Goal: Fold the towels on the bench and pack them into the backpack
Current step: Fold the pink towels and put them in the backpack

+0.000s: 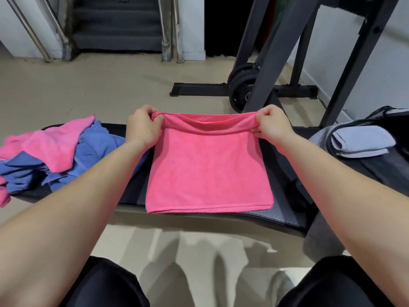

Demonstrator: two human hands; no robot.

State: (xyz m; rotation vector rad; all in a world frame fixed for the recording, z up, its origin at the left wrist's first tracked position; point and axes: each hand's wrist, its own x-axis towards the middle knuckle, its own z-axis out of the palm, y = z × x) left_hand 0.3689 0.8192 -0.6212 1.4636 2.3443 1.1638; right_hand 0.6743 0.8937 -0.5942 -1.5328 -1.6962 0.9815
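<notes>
The pink towel (209, 169) lay flat across the middle of the black bench (285, 214), already doubled. The left hand (143, 127) and right hand (273, 126) each pinched a far corner, fingers closed on the lifted edge. Folding was under way; next, that edge probably needed drawing toward the near hem. Unfolded pink and blue towels (55, 151) waited left; the backpack (367, 151) stood right, a folded grey towel (361, 140) on it.

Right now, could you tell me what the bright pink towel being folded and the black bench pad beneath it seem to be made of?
Bright pink towel: likely microfibre, matte with a fine nap and stitched hem. Black bench pad: probably vinyl or faux leather, smooth with a dull sheen.
</notes>
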